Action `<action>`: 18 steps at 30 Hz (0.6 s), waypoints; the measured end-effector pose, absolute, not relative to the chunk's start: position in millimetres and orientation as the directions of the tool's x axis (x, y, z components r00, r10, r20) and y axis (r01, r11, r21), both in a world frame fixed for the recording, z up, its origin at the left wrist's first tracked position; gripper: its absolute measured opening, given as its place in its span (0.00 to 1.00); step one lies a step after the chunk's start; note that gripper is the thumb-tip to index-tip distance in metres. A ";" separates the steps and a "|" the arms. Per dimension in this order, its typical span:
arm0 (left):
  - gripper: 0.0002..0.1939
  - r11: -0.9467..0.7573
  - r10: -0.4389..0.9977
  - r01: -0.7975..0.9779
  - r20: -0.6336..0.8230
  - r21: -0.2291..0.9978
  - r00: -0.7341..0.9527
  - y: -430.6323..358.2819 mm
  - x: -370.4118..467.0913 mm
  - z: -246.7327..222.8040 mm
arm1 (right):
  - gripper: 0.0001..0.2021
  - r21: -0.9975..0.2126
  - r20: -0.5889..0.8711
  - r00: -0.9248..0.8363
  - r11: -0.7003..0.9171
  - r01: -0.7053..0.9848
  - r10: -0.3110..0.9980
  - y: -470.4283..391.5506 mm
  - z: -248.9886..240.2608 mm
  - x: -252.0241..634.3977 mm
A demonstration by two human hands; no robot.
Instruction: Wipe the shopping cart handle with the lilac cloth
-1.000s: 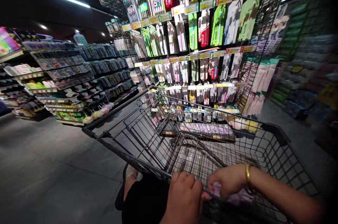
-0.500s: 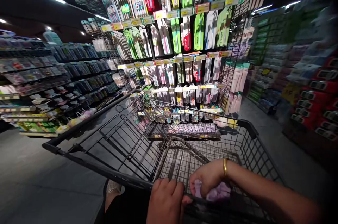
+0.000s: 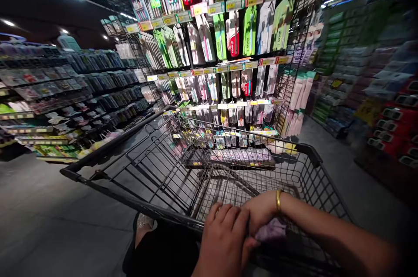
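My right hand [image 3: 261, 214], with a gold bangle [image 3: 278, 200] at its wrist, is closed on a crumpled lilac cloth [image 3: 272, 230] just inside the near end of the shopping cart [image 3: 130, 202]. Part of the cloth sticks out below the palm. My left hand [image 3: 225, 233] lies over the cart's near bar with its fingers curled down, overlapping the fingers of my right hand. Its thumb points toward the cloth. Whatever the left fingers close on is hidden beneath them.
Ahead of the cart stands a rack of packaged toothbrushes [image 3: 218, 35] with price labels. Stocked shelves [image 3: 107, 76] line the left side; boxed goods [image 3: 388, 124] stand at the right. Grey floor [image 3: 75, 211] runs along the cart's left, near my foot [image 3: 142, 224].
My left hand has slid right along the bar and now overlaps my right hand's fingers. The right hand still holds the lilac cloth. The view has shifted slightly.
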State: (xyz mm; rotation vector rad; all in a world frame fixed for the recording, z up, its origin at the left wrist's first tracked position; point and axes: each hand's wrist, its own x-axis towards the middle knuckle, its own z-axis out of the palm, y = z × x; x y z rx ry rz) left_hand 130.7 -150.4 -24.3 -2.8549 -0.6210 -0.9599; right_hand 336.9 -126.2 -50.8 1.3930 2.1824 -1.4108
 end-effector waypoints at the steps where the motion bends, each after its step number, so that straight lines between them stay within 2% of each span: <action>1: 0.20 -0.906 0.389 0.415 0.562 0.087 0.730 -151.9 132.8 -27.2 | 0.15 -0.653 -0.569 -0.558 0.080 0.753 0.604 -126.0 -50.3 337.6; 3: 0.16 -0.892 0.427 0.440 0.509 0.103 0.747 -153.2 133.0 -30.4 | 0.15 -0.639 -0.605 -0.543 0.052 0.767 0.582 -127.2 -54.1 334.4; 6: 0.17 -0.907 0.404 0.410 0.471 0.095 0.784 -151.5 129.0 -29.4 | 0.15 -0.498 -0.710 -0.444 0.056 0.865 0.547 -130.6 -63.0 324.3; 7: 0.17 -0.912 0.394 0.400 0.467 0.090 0.792 -150.6 128.0 -28.3 | 0.15 -0.488 -0.721 -0.436 0.053 0.871 0.539 -131.4 -63.8 322.0; 10: 0.17 -0.915 0.381 0.398 0.485 0.073 0.787 -149.0 127.1 -26.3 | 0.15 -0.571 -0.690 -0.493 0.020 0.821 0.531 -131.7 -56.0 324.2; 13: 0.18 -0.913 0.374 0.405 0.511 0.055 0.774 -149.6 127.8 -27.1 | 0.17 -0.711 -0.601 -0.566 -0.053 0.702 0.564 -129.6 -44.5 335.0; 15: 0.18 -0.910 0.376 0.411 0.512 0.048 0.773 -150.4 128.0 -27.6 | 0.18 -0.736 -0.565 -0.559 -0.065 0.673 0.606 -128.1 -46.6 339.8; 16: 0.17 -0.909 0.379 0.415 0.510 0.047 0.772 -150.8 128.0 -27.4 | 0.18 -0.707 -0.581 -0.540 -0.049 0.706 0.609 -127.8 -51.9 340.3; 18: 0.17 -0.906 0.385 0.422 0.507 0.046 0.771 -151.4 128.2 -26.5 | 0.11 -0.567 -0.699 -0.470 -0.017 0.823 0.539 -128.1 -69.5 337.4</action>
